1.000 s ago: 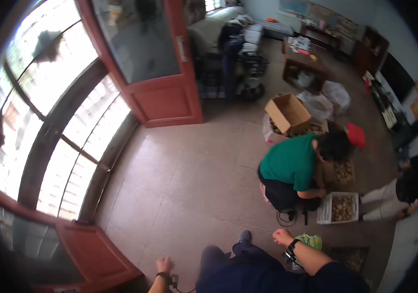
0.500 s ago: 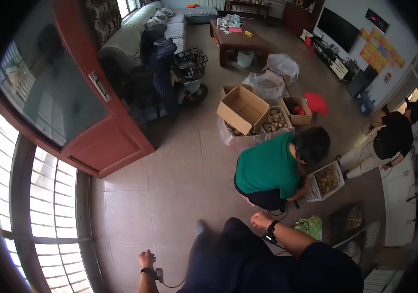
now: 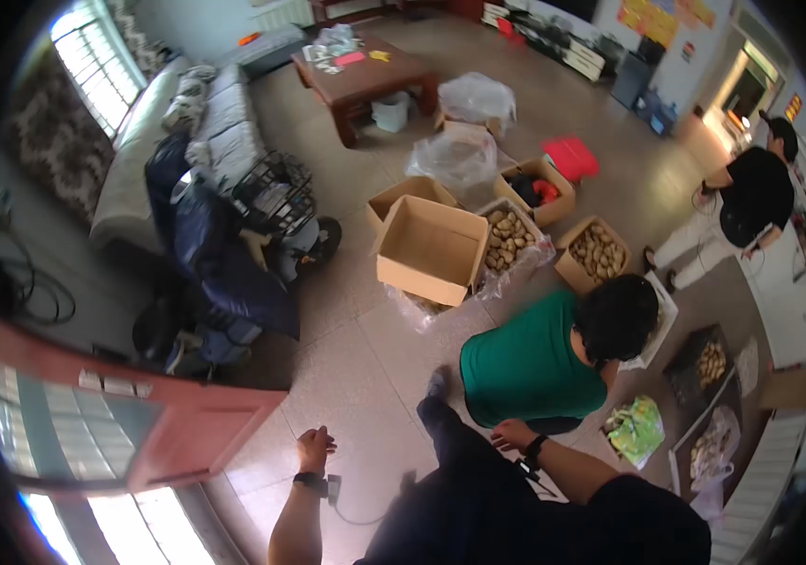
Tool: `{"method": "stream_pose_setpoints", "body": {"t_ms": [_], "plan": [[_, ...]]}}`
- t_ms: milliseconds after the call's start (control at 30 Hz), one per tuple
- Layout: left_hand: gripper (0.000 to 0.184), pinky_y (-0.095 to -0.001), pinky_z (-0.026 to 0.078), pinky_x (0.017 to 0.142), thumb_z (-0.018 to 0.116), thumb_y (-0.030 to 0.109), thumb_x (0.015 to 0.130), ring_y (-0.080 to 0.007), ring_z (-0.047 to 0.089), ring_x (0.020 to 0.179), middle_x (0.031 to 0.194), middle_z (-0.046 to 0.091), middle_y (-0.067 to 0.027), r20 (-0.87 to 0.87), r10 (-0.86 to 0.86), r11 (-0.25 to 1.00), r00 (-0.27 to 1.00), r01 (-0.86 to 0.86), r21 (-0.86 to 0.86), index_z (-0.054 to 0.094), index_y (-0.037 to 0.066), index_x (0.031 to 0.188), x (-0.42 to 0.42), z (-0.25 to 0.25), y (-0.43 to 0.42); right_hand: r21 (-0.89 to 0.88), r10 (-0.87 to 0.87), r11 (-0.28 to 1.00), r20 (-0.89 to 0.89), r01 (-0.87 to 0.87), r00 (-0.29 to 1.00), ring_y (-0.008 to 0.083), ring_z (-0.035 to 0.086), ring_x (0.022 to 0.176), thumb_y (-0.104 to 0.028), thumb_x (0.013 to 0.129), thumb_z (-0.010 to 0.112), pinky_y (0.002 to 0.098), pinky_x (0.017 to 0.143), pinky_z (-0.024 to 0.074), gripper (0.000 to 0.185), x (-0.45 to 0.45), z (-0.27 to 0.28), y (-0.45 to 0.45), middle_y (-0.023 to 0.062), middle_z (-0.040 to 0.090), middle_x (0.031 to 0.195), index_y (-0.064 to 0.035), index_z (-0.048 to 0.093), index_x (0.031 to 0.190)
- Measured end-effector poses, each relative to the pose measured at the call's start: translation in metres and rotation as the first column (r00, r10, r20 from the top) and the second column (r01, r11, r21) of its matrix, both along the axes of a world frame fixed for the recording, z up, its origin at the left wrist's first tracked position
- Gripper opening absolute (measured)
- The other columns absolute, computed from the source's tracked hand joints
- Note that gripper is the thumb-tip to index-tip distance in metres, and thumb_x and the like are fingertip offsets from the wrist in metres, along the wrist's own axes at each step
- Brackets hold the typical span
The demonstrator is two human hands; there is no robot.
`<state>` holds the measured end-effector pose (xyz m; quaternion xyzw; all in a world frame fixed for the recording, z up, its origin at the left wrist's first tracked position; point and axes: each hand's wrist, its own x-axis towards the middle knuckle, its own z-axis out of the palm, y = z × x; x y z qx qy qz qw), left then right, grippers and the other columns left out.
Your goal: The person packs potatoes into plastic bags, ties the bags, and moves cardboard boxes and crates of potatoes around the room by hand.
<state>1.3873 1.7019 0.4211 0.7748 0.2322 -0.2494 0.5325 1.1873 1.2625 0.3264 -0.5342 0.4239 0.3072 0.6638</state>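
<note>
My left hand [image 3: 315,450] hangs over the tiled floor near the red door, fingers curled in with nothing seen in them. My right hand [image 3: 513,435] is in front of my body, just behind the crouching person in a green shirt [image 3: 525,363]; its fingers are loosely bent and apart, and I see nothing held. Both wrists carry dark bands with small cabled devices. Beyond that person stands a cardboard box of potatoes [image 3: 599,247]. A white crate [image 3: 659,325] is partly hidden by the person's head.
A tilted cardboard box [image 3: 431,247] rests near more potatoes [image 3: 508,237]. On the left are a red door [image 3: 205,438] and a covered vehicle with a basket [image 3: 276,193]. A green bag [image 3: 635,431] lies right. Another person [image 3: 756,193] stands by the white cabinet.
My view has turned and moved forward; the boxes appear closer. My left hand sits higher in view. A potato box beyond the crouching person now shows, and their head covers more of the crate.
</note>
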Motion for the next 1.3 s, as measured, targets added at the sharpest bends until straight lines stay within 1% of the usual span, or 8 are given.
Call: {"method": "stream_pose_setpoints", "body": {"t_ms": [333,500,567,633,767,1033,1133,1300], "plan": [[0.025,-0.0276,0.049,0.047,0.056,0.023,0.085,-0.0174,0.062,0.057,0.075,0.063,-0.0093,0.032,-0.296,0.955,0.955,0.297,-0.019,0.059,0.000,0.093,0.263,-0.006,-0.146,0.053,-0.232,0.972,0.026,0.230,0.972,0.0211,0.063,0.084,-0.024,0.090,0.056,0.0352,0.070,0.0518,0.023,0.155,0.088,-0.028,0.0091,0.063,0.098,-0.0054,0.055,0.103],[0.026,-0.0291,0.049,0.050,0.056,0.024,0.084,-0.0157,0.061,0.056,0.072,0.064,-0.0101,0.061,-0.463,0.884,0.884,0.456,0.098,0.064,0.000,0.087,0.381,-0.085,-0.212,0.034,-0.419,0.906,-0.063,0.422,0.906,0.0221,0.063,0.083,-0.023,0.089,0.055,0.0365,0.070,0.0521,0.022,0.193,0.080,-0.028,0.0105,0.063,0.097,-0.0048,0.054,0.101],[0.029,-0.0369,0.051,0.055,0.056,0.026,0.081,-0.0251,0.065,0.060,0.072,0.066,-0.0173,0.159,-0.727,0.664,0.668,0.625,0.410,0.066,-0.001,0.080,0.426,-0.135,-0.235,0.023,-0.516,0.854,-0.083,0.519,0.853,0.0240,0.063,0.086,-0.022,0.089,0.055,0.0383,0.073,0.0525,0.024,0.197,0.069,-0.027,0.0129,0.062,0.100,-0.0034,0.054,0.103],[0.032,-0.0444,0.051,0.067,0.056,0.028,0.078,-0.0369,0.065,0.074,0.075,0.065,-0.0235,0.222,-0.768,0.612,0.601,0.584,0.534,0.066,-0.002,0.074,0.462,-0.158,-0.274,-0.040,-0.623,0.781,-0.135,0.624,0.771,0.0269,0.063,0.089,-0.022,0.088,0.055,0.0399,0.075,0.0529,0.026,0.216,0.074,-0.023,0.0151,0.062,0.103,-0.0020,0.053,0.105],[0.046,-0.0442,0.047,0.086,0.062,0.035,0.076,-0.0414,0.059,0.099,0.099,0.062,-0.0286,0.005,-0.789,0.551,0.614,0.704,0.448,0.062,-0.006,0.099,0.512,-0.167,-0.329,-0.057,-0.737,0.662,-0.232,0.747,0.635,0.0282,0.063,0.088,-0.020,0.087,0.057,0.0434,0.073,0.0539,0.029,0.258,0.072,-0.006,0.0152,0.062,0.102,-0.0021,0.051,0.109],[0.065,-0.0449,0.045,0.088,0.067,0.046,0.073,-0.0429,0.057,0.103,0.105,0.060,-0.0313,-0.156,-0.787,0.481,0.597,0.752,0.450,0.058,-0.009,0.106,0.574,-0.241,-0.394,0.060,-0.687,0.623,-0.435,0.780,0.582,0.0242,0.063,0.084,-0.023,0.089,0.056,0.0376,0.068,0.0544,0.027,0.330,0.035,0.022,0.0118,0.063,0.098,-0.0033,0.053,0.107],[0.064,-0.0446,0.046,0.087,0.066,0.046,0.073,-0.0431,0.057,0.102,0.103,0.060,-0.0315,-0.220,-0.885,0.324,0.410,0.883,0.340,0.059,-0.009,0.105,0.585,-0.276,-0.406,0.125,-0.659,0.603,-0.478,0.788,0.580,0.0220,0.065,0.085,-0.022,0.090,0.056,0.0367,0.069,0.0539,0.023,0.346,0.012,0.021,0.0108,0.064,0.101,-0.0063,0.054,0.106],[0.047,-0.0491,0.047,0.080,0.058,0.037,0.081,-0.0453,0.058,0.095,0.094,0.061,-0.0318,-0.335,-0.851,0.248,0.404,0.872,0.421,0.061,-0.008,0.092,0.575,-0.324,-0.412,0.102,-0.682,0.594,-0.461,0.798,0.567,0.0211,0.064,0.086,-0.022,0.091,0.054,0.0354,0.071,0.0535,0.021,0.339,-0.015,0.016,0.0101,0.064,0.102,-0.0068,0.055,0.106]]}}
